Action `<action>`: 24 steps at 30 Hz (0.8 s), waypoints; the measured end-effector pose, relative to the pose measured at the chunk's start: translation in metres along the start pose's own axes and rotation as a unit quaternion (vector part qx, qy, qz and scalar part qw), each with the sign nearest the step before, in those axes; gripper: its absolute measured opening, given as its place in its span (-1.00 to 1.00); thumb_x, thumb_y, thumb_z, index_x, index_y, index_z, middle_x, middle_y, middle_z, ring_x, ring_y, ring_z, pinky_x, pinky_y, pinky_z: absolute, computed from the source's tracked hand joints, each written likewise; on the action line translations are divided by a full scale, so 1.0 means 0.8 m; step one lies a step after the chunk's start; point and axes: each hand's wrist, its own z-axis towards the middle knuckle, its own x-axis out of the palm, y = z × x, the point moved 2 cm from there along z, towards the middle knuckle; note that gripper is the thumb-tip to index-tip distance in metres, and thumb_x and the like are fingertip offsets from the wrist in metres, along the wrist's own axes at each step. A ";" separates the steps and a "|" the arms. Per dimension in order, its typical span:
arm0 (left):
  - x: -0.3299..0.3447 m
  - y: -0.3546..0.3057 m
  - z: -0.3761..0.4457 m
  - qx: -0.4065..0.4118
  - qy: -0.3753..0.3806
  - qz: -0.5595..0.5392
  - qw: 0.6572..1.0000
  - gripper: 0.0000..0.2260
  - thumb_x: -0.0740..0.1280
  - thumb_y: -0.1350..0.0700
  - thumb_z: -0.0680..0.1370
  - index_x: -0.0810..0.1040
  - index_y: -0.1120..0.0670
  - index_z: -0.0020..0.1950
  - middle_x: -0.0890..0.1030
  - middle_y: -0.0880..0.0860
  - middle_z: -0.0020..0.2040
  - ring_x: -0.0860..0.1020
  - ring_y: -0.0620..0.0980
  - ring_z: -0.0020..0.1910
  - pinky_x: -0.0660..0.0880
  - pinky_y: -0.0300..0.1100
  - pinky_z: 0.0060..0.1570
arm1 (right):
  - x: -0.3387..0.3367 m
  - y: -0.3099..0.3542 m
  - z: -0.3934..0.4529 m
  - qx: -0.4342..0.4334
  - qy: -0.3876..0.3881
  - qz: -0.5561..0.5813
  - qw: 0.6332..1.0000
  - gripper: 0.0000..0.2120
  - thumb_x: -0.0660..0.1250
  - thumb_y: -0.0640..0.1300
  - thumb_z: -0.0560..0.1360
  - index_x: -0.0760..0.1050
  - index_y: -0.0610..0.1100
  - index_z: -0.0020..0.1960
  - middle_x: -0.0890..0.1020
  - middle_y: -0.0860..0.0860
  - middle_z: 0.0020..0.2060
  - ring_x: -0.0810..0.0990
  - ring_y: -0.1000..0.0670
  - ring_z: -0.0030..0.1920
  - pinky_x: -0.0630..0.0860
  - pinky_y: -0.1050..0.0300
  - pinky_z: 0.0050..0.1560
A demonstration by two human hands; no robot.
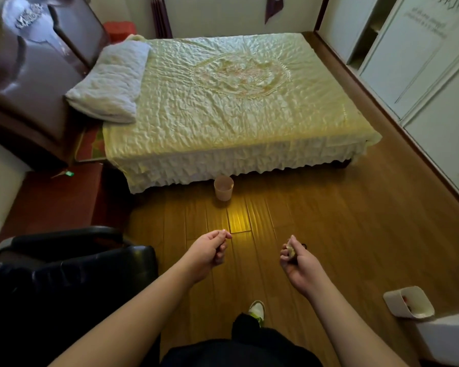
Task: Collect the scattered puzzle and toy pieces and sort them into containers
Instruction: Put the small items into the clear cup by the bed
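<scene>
My right hand is held out over the wooden floor, its fingers closed around small pale pieces that show between thumb and fingers. My left hand is at the same height to the left, with fingers curled in; whether it holds anything is hidden. A small pink cup stands upright on the floor just in front of the bed skirt, well ahead of both hands. A white container lies tilted at the lower right with something reddish inside.
A bed with a pale yellow quilted cover and a white pillow fills the middle. A black chair stands at my left, a red nightstand behind it. White wardrobes line the right wall. My shoe is below.
</scene>
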 end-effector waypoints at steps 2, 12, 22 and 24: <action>0.009 -0.024 0.024 -0.006 -0.014 -0.002 1.000 -0.77 0.16 0.08 0.65 0.53 0.19 0.08 0.43 0.00 -0.36 0.36 -0.08 -0.42 0.30 -0.22 -0.39 | 0.010 0.029 0.024 0.014 0.004 -0.018 1.000 -0.86 0.28 -0.12 0.58 0.45 -0.21 0.00 0.47 -0.07 -0.24 0.44 0.07 -0.33 0.48 0.27 -0.44; 0.001 -0.101 0.119 -0.027 -0.091 -0.044 0.995 -0.75 0.12 0.10 0.65 0.52 0.19 0.14 0.50 0.01 -0.34 0.41 -0.09 -0.40 0.33 -0.23 -0.38 | 0.100 0.141 0.123 0.038 0.025 -0.072 0.996 -0.79 0.28 -0.11 0.58 0.44 -0.21 0.15 0.50 -0.10 -0.14 0.48 0.06 -0.27 0.53 0.26 -0.38; -0.081 -0.171 0.264 -0.028 -0.096 -0.070 0.992 -0.79 0.17 0.07 0.64 0.53 0.16 0.02 0.56 0.02 -0.30 0.48 -0.08 -0.36 0.39 -0.24 -0.32 | 0.240 0.170 0.276 0.078 0.016 -0.132 0.988 -0.75 0.28 -0.11 0.58 0.42 -0.23 0.18 0.52 -0.12 -0.12 0.51 0.03 -0.23 0.51 0.22 -0.25; -0.103 -0.192 0.302 -0.035 -0.103 -0.070 0.992 -0.79 0.16 0.07 0.64 0.53 0.16 0.03 0.55 0.03 -0.29 0.47 -0.09 -0.36 0.38 -0.25 -0.34 | 0.270 0.182 0.311 0.077 -0.001 -0.138 0.987 -0.75 0.29 -0.12 0.57 0.43 -0.24 0.18 0.53 -0.12 -0.13 0.52 0.03 -0.23 0.51 0.22 -0.25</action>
